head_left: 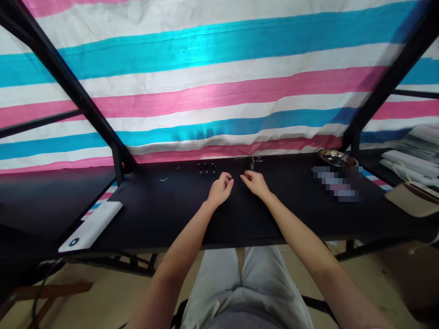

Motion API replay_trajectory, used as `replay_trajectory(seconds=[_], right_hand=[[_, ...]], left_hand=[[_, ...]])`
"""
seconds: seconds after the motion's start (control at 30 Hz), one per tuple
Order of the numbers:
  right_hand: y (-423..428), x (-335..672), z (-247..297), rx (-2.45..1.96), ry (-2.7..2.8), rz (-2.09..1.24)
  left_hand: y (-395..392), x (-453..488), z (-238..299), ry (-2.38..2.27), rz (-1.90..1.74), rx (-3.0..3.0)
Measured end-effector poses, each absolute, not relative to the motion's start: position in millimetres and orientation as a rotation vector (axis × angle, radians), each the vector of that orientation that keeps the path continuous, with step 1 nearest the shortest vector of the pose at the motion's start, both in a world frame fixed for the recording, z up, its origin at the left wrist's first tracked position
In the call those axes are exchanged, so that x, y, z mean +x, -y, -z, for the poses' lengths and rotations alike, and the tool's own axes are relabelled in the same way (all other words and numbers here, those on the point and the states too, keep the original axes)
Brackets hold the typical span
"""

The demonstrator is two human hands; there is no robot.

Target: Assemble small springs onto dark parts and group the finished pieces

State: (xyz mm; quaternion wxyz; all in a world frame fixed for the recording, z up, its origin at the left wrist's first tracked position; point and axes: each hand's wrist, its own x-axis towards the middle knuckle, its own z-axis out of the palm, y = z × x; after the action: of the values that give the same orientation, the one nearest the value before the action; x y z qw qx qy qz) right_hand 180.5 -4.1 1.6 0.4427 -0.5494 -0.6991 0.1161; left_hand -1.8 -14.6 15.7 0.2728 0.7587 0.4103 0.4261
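Observation:
My left hand [221,188] is over the middle of the black table [164,214], its fingers curled in toward the thumb. A tiny dark thing seems to show at its fingertips, too small to name. Across a narrow gap, my right hand [256,183] has thumb and fingers pinched together, and what lies between them is hidden. Just beyond the right hand is a small dark-and-grey piece [253,163] beside thin white curled bits [259,159]. Several small dark parts with light ends [206,167] stand in a row beyond the left hand. A line of small grey pieces [239,158] sits at the back edge.
A shiny metal dish [338,158] and a blurred-out flat item [338,183] lie at the right. White scraps [163,179] are on the left side. A long white box [92,227] rests at the left edge. Black frame posts [92,114] and striped sheeting [219,91] rise behind.

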Motion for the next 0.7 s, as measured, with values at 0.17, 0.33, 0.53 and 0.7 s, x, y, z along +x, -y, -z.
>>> replay_trajectory(seconds=[0.17,0.33,0.53,0.7], right_hand=[[-21,209,1,-1.637,1.589,-0.297],[-34,214,3,-1.745,1.659,-0.237],[-43,208,3,-1.836,1.708,-0.187],[-47,207,5,-1.864,1.729,-0.2]], left_hand=[[12,-2,-13,-1.11,-1.109,2.071],[11,-1,-11,-1.087,-1.117,2.116],[9,-3,-9,-1.101,-1.107,2.145],[7,-4,-6,-1.11,-1.1,2.185]])
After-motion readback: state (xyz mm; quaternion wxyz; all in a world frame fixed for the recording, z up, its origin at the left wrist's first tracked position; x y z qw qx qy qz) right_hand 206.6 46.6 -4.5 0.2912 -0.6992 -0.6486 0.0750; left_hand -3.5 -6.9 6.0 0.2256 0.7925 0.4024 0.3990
